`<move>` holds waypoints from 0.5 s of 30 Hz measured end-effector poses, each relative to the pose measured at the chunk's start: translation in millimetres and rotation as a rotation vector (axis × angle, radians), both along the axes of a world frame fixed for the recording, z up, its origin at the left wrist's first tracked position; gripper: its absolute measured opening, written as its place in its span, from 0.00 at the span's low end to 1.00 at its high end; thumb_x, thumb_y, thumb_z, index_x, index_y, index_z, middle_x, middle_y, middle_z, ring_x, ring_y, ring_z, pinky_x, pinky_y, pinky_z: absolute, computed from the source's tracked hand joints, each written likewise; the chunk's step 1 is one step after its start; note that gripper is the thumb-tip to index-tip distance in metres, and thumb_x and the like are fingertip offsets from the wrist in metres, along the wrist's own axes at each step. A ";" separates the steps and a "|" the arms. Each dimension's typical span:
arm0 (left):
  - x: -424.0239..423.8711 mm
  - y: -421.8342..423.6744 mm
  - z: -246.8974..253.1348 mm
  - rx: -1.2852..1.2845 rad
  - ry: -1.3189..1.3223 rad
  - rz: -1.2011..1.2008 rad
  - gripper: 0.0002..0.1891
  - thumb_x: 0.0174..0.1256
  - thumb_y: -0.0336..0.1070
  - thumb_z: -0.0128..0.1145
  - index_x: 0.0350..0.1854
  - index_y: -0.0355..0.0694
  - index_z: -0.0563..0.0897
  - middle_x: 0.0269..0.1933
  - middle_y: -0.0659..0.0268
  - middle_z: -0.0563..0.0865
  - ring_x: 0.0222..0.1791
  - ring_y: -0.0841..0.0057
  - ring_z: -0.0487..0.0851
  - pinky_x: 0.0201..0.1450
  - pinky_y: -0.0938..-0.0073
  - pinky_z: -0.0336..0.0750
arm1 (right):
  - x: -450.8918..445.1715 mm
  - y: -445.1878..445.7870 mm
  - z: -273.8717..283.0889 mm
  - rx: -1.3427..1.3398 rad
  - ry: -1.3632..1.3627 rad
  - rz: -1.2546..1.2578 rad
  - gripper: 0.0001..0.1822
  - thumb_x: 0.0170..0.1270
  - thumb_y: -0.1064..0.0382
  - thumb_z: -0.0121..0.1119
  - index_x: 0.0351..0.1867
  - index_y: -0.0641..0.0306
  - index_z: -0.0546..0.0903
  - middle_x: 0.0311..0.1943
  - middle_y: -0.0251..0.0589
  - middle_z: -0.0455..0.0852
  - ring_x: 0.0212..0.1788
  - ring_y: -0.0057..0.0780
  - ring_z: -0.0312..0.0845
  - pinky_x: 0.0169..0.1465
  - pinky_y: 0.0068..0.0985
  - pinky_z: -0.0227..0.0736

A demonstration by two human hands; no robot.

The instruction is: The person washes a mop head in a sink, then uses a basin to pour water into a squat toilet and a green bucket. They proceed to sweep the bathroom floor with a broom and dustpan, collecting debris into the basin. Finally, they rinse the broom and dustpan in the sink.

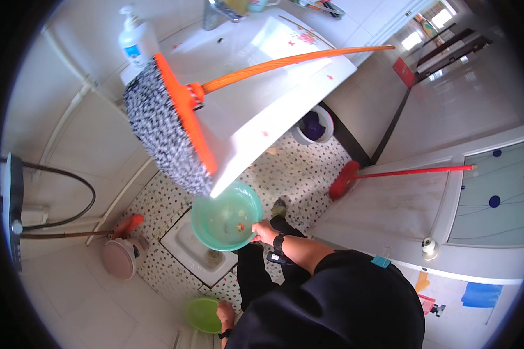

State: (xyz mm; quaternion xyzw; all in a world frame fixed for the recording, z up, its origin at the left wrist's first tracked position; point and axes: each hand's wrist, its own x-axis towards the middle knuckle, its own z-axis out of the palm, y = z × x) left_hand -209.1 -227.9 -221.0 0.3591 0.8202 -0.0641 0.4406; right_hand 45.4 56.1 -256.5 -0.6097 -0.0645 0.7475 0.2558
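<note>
My right hand (265,232) grips the rim of a teal plastic basin (225,216) with a small orange and white pattern at its bottom. This basin hangs over part of a white squat toilet (185,244); whether it holds water is hard to tell. Lower down, my left hand (225,312) is closed on the rim of a lime-green plastic basin (203,315) beside the tiled wall. Above the teal basin, an orange mop (185,118) with a black-and-white fluffy head lies across a white washbasin (253,104).
A pump bottle (137,37) stands at the washbasin's corner. On the speckled floor are a white bucket (301,135) with something purple in it, a red broom (345,179) against the door (393,205), and a pinkish bin (118,259). A black hose (91,196) loops from the left wall.
</note>
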 end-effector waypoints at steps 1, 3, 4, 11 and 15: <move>1.1 10.7 6.5 -0.006 0.006 -0.058 0.13 0.58 0.41 0.51 0.35 0.36 0.82 0.37 0.49 0.84 0.40 0.51 0.82 0.43 0.56 0.75 | 14.1 -2.3 4.2 0.019 0.015 -0.009 0.15 0.48 0.70 0.53 0.40 0.72 0.73 0.37 0.48 0.78 0.36 0.44 0.79 0.38 0.41 0.80; 3.6 20.2 -6.9 -0.034 0.040 -0.148 0.13 0.59 0.41 0.50 0.35 0.36 0.81 0.36 0.49 0.84 0.40 0.52 0.82 0.42 0.56 0.75 | 36.0 -3.7 10.7 0.029 0.032 -0.004 0.15 0.48 0.69 0.55 0.39 0.70 0.74 0.35 0.46 0.78 0.35 0.42 0.79 0.37 0.39 0.80; 6.7 25.0 -10.4 0.025 0.035 -0.135 0.14 0.59 0.41 0.50 0.36 0.36 0.81 0.37 0.50 0.84 0.40 0.53 0.82 0.42 0.57 0.75 | 49.2 -2.8 13.4 0.022 0.031 -0.001 0.15 0.48 0.68 0.55 0.39 0.70 0.74 0.35 0.46 0.79 0.34 0.42 0.79 0.37 0.39 0.80; 61.3 94.4 -10.9 0.139 -0.226 -0.035 0.18 0.58 0.41 0.52 0.47 0.35 0.79 0.38 0.52 0.85 0.38 0.60 0.83 0.41 0.63 0.77 | 142.4 2.0 26.8 -0.009 -0.034 -0.104 0.16 0.46 0.69 0.54 0.41 0.69 0.75 0.35 0.46 0.79 0.32 0.42 0.80 0.34 0.41 0.80; 142.5 203.9 66.2 -0.135 -0.730 0.476 0.32 0.58 0.51 0.59 0.60 0.40 0.64 0.51 0.55 0.75 0.44 0.64 0.80 0.38 0.61 0.80 | 197.8 -5.4 35.5 -0.013 -0.043 -0.197 0.18 0.45 0.72 0.54 0.42 0.71 0.75 0.35 0.46 0.79 0.31 0.43 0.80 0.33 0.42 0.80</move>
